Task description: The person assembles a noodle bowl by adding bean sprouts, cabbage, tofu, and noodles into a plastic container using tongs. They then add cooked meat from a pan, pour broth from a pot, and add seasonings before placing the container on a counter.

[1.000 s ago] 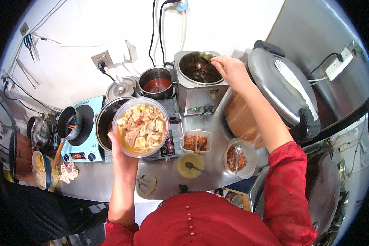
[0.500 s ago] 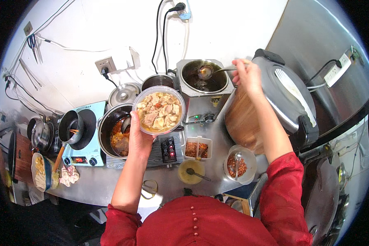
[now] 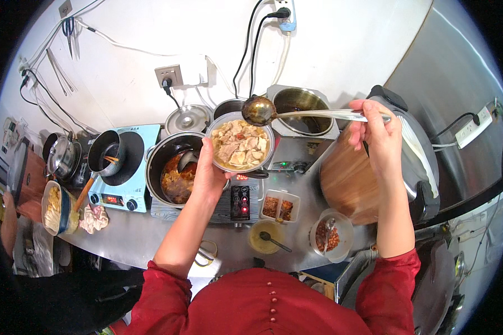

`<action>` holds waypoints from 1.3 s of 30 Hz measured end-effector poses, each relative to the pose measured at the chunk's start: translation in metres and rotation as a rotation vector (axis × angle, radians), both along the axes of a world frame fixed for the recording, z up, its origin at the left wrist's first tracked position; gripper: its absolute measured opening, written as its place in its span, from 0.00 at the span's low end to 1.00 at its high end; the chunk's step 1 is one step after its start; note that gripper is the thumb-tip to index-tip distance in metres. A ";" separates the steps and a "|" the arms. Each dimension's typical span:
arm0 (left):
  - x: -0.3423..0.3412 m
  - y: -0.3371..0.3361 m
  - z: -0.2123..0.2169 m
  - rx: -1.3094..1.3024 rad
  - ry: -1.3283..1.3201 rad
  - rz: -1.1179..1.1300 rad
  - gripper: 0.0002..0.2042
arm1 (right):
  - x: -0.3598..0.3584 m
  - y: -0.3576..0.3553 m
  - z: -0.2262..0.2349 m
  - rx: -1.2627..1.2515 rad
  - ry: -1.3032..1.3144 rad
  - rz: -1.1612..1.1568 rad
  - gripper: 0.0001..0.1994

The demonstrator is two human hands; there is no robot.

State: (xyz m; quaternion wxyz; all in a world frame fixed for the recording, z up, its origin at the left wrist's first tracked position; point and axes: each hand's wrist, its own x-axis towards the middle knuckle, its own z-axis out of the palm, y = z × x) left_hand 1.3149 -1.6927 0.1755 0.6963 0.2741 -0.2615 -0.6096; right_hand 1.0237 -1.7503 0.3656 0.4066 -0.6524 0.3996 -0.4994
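My left hand (image 3: pixel 207 181) grips a clear round bowl (image 3: pixel 271 146) by its near left side, the thumb on the rim. Pale meat pieces (image 3: pixel 237 144) in broth fill it. My right hand (image 3: pixel 377 128) is closed around the end of a long-handled metal ladle (image 3: pixel 259 110). The ladle's head hangs just beyond the bowl's far rim; how much is in it I cannot tell. Behind sits a square steel warmer (image 3: pixel 288 146) with a round well (image 3: pixel 296 96) of dark liquid. Left of the bowl, a black pot (image 3: pixel 176 142) holds reddish stew and another ladle (image 3: pixel 189 159).
On the right stands a big wood-patterned cooker (image 3: pixel 346 178). Nearer me are a two-part container (image 3: pixel 294 200), a yellowish bowl (image 3: pixel 256 243) with a dark spoon, and a peanut-filled tub (image 3: pixel 346 243). A blue induction cooker (image 3: pixel 134 190) with a saucepan (image 3: pixel 103 148) stands left.
The ladle has come up out of the warmer's well and moved left to the bowl's far edge. The view has shifted, and the bowl stays in my left hand.
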 end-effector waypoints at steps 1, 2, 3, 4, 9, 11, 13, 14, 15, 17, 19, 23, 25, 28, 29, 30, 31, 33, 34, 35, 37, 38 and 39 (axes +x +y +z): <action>0.001 0.000 0.001 -0.011 0.006 -0.008 0.36 | 0.004 0.005 0.000 -0.003 0.001 0.025 0.19; 0.001 0.000 0.001 -0.020 0.012 -0.018 0.36 | 0.007 0.010 0.000 0.000 -0.009 0.051 0.19; 0.001 0.000 0.002 -0.020 0.006 -0.015 0.36 | 0.011 0.014 -0.001 0.012 0.005 0.042 0.18; 0.001 0.001 0.003 -0.018 -0.001 -0.015 0.37 | 0.014 0.017 -0.001 0.008 0.010 0.056 0.18; -0.002 0.006 0.009 0.040 -0.005 0.012 0.38 | 0.022 0.027 -0.003 -0.043 0.004 0.129 0.14; -0.001 0.007 0.011 0.033 -0.015 -0.006 0.39 | 0.023 0.032 -0.003 -0.065 0.027 0.121 0.14; -0.002 0.008 0.011 0.052 -0.016 0.016 0.39 | 0.023 0.036 -0.002 -0.090 0.045 0.115 0.14; -0.002 0.008 0.010 0.047 -0.009 0.015 0.39 | 0.023 0.039 -0.002 -0.104 0.051 0.115 0.13; -0.002 0.008 0.009 0.058 -0.016 0.023 0.39 | 0.022 0.040 -0.002 -0.117 0.051 0.115 0.13; -0.001 0.007 0.007 0.051 -0.017 0.013 0.39 | 0.021 0.043 -0.002 -0.131 0.074 0.104 0.13; 0.000 0.005 0.006 0.039 -0.005 0.002 0.39 | 0.020 0.045 -0.003 -0.146 0.081 0.101 0.13; -0.003 0.006 0.008 0.074 -0.013 0.040 0.39 | 0.018 0.052 -0.006 -0.210 0.083 0.114 0.12; -0.006 0.006 0.011 0.080 -0.058 0.070 0.42 | 0.016 0.054 -0.009 -0.196 0.060 0.103 0.13; -0.010 0.006 0.014 0.113 -0.068 0.117 0.44 | 0.009 0.048 -0.016 -0.063 -0.044 0.057 0.14; -0.012 0.006 0.015 0.116 -0.061 0.121 0.44 | 0.005 0.041 -0.018 0.000 -0.096 0.037 0.14; -0.009 0.007 0.015 0.074 -0.072 0.065 0.44 | 0.001 0.032 -0.021 0.041 -0.173 0.050 0.15; -0.005 0.008 0.016 0.066 -0.077 0.009 0.44 | -0.004 0.021 -0.025 0.079 -0.209 0.004 0.15; -0.006 0.010 0.014 0.087 -0.053 0.064 0.44 | -0.017 0.000 -0.038 0.147 -0.326 -0.087 0.17; -0.005 0.013 0.013 0.078 -0.057 0.067 0.44 | -0.023 -0.010 -0.045 0.093 -0.337 -0.066 0.17; -0.004 0.017 0.013 0.076 -0.048 0.071 0.44 | -0.028 -0.020 -0.053 0.090 -0.348 -0.127 0.17; -0.001 0.025 0.017 0.081 -0.042 0.089 0.44 | -0.029 -0.039 -0.072 -0.028 -0.234 -0.079 0.16; -0.002 0.030 0.017 0.102 -0.041 0.150 0.44 | -0.026 -0.047 -0.083 -0.054 -0.158 -0.058 0.14; 0.000 0.034 0.019 0.081 0.019 0.142 0.44 | -0.020 -0.054 -0.095 -0.052 -0.088 -0.051 0.12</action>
